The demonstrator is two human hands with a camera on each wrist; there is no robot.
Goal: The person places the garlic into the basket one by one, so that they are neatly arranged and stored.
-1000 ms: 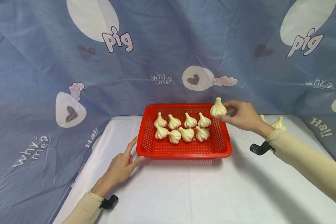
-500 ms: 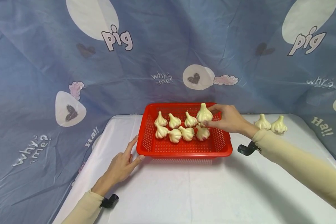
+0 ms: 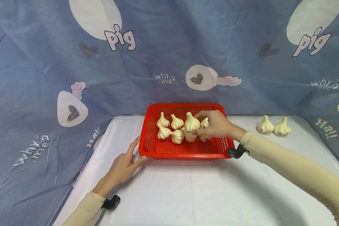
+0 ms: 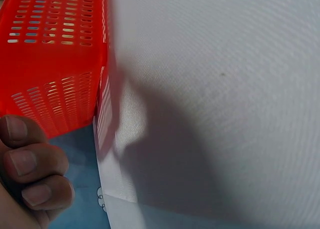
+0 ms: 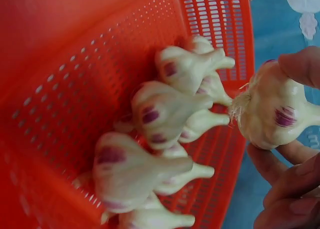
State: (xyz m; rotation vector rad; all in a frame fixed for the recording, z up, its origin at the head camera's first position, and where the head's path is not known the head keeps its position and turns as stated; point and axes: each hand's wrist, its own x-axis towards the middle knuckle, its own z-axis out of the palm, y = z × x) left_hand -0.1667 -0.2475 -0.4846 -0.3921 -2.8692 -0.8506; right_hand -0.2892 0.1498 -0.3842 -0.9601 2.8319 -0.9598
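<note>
My right hand (image 3: 217, 125) holds a garlic bulb (image 3: 192, 123) above the red plastic basket (image 3: 183, 155), stem pointing up. In the right wrist view, thumb and fingers grip that bulb from its sides, with purple patches and pale roots showing. Beneath it, several more garlic bulbs (image 5: 167, 111) lie in two rows inside the basket; the hand and held bulb partly cover some of them in the head view. At the basket's front left corner, my left hand (image 3: 121, 169) touches the rim with extended index finger and thumb. Its other fingers (image 4: 37, 161) curl beside the basket wall.
Two garlic bulbs (image 3: 282, 126) stand on the white table (image 3: 180, 194) right of the basket. A blue patterned cloth (image 3: 147, 56) hangs behind the table and runs along its sides. Each wrist wears a black camera mount (image 3: 111, 202).
My right hand has carried the garlic bulb leftward and down, from the basket's right rim to over the middle of the rows. The left hand stays at the corner.
</note>
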